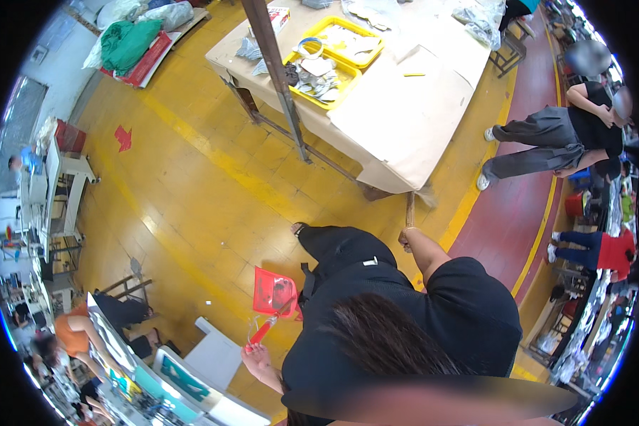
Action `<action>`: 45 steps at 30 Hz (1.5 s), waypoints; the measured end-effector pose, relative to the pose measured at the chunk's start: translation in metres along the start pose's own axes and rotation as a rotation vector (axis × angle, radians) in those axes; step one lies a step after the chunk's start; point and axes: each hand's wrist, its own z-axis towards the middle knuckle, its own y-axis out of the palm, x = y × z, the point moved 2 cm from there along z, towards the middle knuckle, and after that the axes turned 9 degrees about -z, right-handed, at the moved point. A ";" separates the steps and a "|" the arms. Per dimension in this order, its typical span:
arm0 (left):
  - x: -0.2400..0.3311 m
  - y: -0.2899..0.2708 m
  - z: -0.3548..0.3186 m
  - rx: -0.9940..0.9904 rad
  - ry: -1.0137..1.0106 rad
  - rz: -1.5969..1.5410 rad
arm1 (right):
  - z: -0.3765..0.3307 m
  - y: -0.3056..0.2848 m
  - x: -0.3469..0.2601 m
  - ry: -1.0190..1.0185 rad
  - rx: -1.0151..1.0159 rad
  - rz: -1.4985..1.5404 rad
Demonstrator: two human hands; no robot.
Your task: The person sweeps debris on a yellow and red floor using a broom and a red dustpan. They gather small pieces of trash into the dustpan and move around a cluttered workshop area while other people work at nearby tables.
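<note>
My left hand (pixel 258 358) is closed round the red handle of a dustpan (pixel 266 304), which hangs low beside my left leg. Some dark debris shows in its pan. On the other side, my right hand (pixel 405 240) grips the upright brown stick of what looks like a broom (pixel 410 210). Pale, blurred bristles show beyond the stick, next to the table's near corner. Part of the stick's lower end is hidden behind my hand and arm.
A paper-covered table (pixel 405 121) stands ahead, with yellow trays (pixel 334 92) of scraps and a metal post (pixel 277 78). People (pixel 547 142) stand at the right. Sewing workstations (pixel 64 192) and a seated person (pixel 82 334) are at the left. Bundles (pixel 129 46) lie far left.
</note>
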 end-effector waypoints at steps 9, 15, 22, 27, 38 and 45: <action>0.158 0.183 0.075 -0.201 0.048 -0.029 | -0.092 0.007 -0.143 -0.179 -0.199 -0.164; 0.238 0.300 0.175 -0.158 -0.026 -0.042 | -0.136 0.026 -0.229 -0.314 -0.241 -0.129; 0.324 0.458 0.282 -0.457 -0.055 0.215 | -0.181 0.068 -0.355 -0.437 -0.137 -0.216; 0.384 0.605 0.326 -0.309 -0.182 0.273 | -0.226 0.107 -0.463 -0.307 -0.177 0.455; 0.411 0.854 0.407 -0.395 -0.070 0.414 | -0.247 0.048 -0.629 -0.382 -0.389 0.811; 0.455 1.005 0.406 -0.379 0.037 0.297 | -0.284 -0.090 -0.735 -0.311 -0.396 0.981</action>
